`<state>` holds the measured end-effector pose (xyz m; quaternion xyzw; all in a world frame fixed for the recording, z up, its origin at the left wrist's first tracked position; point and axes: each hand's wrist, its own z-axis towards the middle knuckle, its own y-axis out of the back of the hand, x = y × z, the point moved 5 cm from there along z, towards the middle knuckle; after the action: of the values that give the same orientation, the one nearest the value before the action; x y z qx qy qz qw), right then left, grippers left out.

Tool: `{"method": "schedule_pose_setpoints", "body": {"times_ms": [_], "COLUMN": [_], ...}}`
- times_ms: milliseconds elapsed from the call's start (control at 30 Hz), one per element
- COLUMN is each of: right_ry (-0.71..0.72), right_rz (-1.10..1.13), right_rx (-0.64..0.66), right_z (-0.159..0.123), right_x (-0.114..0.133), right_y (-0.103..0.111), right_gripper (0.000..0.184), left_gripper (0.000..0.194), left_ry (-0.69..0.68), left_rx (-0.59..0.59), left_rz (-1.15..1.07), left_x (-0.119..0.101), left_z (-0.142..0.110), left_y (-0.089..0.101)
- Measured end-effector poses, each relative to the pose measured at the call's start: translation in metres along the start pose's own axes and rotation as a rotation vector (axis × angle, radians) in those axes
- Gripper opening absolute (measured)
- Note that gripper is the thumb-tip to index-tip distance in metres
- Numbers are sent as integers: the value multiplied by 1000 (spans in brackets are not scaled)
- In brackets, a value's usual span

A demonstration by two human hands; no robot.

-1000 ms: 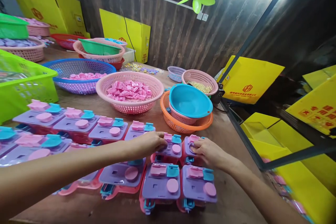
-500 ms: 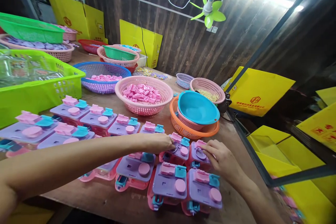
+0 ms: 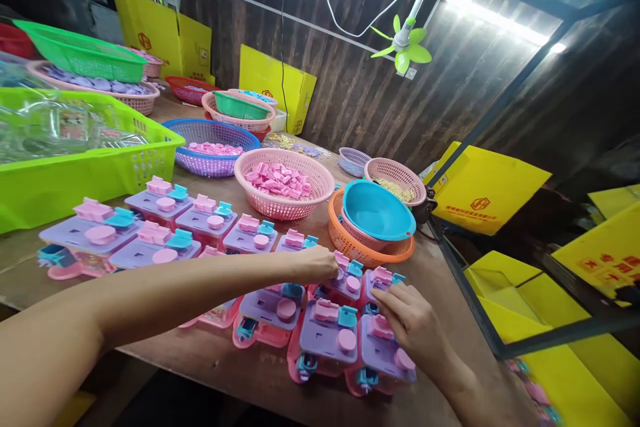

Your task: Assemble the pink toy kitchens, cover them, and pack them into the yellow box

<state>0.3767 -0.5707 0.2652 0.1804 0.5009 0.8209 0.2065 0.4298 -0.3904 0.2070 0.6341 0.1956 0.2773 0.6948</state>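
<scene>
Rows of toy boxes [image 3: 327, 335] with purple lids stand on the table; each lid carries a pink block, a blue clip and a pink disc. My left hand [image 3: 316, 265] is closed, its fingertips down on the lid of a back-row toy box [image 3: 347, 287]; what it pinches is mostly hidden. At the neighbouring toy box [image 3: 369, 278] on the right, my right hand [image 3: 410, 317] has its fingers pressed together on a small purple ring [image 3: 378, 285] against the lid. The right hand partly covers a front toy box [image 3: 383, 350].
Beyond the toys stand a pink basket of pink parts [image 3: 245, 177], a blue basin [image 3: 377, 210] stacked in an orange basket [image 3: 367, 255], and a green crate [image 3: 90, 177] of clear parts. A dark metal frame [image 3: 463, 293] and yellow cartons [image 3: 493, 190] are on the right.
The view has shifted, so the scene sits further right on the left side. My right hand has come slightly left and lower over the toys; my left hand stays at the same box.
</scene>
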Motion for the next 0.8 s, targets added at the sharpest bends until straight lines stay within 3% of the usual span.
{"method": "schedule_pose_setpoints", "body": {"times_ms": [233,400,500,800], "right_ry": [-41,-78,-93,-64], "right_rz": [20,53,71,93], "right_rx": [-45,-70,-82,-137], "right_z": [-33,-49,-52,-46], "right_x": [-8,-18,-22,-21], "right_y": [2,2,0,-3], "right_gripper": [27,25,24,25], "left_gripper": [12,6,3,9], "left_ry": [-4,50,66,153], "left_rx": [62,40,6,89], "left_rz": [11,-7,-58,27], "left_x": [-5,-2,-1,-10], "left_z": [7,2,0,11], "left_y": [0,4,7,14]}}
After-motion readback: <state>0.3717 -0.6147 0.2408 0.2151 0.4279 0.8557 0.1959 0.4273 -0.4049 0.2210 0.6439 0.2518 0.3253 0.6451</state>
